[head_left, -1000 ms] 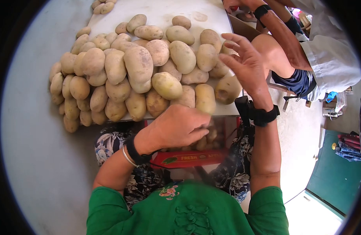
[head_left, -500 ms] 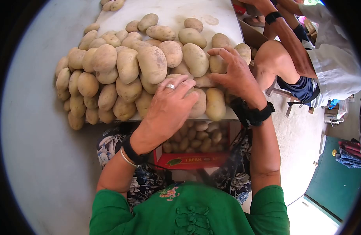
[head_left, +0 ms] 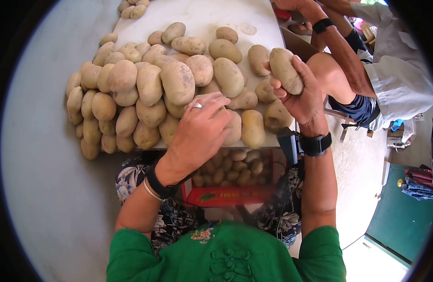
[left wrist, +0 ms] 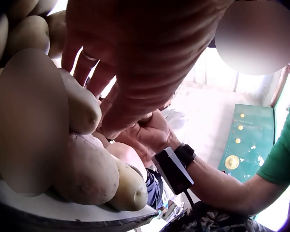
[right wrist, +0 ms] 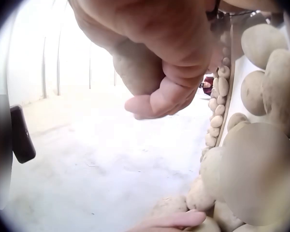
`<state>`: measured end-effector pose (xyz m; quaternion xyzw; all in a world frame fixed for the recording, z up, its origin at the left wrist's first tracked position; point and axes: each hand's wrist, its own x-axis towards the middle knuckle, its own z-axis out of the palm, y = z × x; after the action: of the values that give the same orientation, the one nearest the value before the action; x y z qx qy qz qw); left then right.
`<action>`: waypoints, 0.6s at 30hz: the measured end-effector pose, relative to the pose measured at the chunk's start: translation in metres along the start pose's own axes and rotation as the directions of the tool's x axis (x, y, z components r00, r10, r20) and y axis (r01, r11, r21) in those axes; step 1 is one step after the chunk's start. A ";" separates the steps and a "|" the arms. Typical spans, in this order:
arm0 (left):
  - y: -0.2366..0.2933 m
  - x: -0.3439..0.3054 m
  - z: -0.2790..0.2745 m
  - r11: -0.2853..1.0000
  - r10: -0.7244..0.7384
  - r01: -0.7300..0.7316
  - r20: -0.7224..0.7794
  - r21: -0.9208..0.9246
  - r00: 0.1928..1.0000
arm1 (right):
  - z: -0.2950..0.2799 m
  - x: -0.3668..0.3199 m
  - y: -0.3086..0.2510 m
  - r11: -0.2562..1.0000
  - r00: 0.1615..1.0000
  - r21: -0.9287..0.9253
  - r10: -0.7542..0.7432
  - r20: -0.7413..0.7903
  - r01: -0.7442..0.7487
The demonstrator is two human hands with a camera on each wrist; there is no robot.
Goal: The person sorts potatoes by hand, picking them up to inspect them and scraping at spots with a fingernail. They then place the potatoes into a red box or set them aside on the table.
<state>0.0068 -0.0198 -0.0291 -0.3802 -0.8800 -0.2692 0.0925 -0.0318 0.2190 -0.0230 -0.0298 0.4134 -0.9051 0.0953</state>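
Potato pile (head_left: 150, 84) is sitting on white table (head_left: 202, 14), centre-left of frame. Left hand (head_left: 202, 127) is lying on the pile's near edge, fingers draped over front-row potato (head_left: 234, 128); can't tell if it's actually gripping. Just below, bottom centre, red box (head_left: 230, 195) is holding smaller potatoes (head_left: 235, 167). Right of the pile, right hand (head_left: 303, 96) is gripping raised potato (head_left: 286, 70) above the table's right edge, fingers and thumb wrapping it. Its long axis is running near-vertical in frame, top end leaning upper left, lower end sitting in the palm. Second person (head_left: 395, 70) is sitting upper right.
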 end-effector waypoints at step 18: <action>0.005 0.016 0.003 0.987 -0.037 0.000 -0.228 -0.159 0.973 | 0.018 -0.003 0.018 0.782 0.999 -0.623 -0.034 0.001 0.027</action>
<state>-0.0009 -0.0055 -0.0234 -0.3441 -0.8428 -0.3812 0.1609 -0.0241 0.1942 -0.0250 -0.0616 0.6887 -0.7197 0.0635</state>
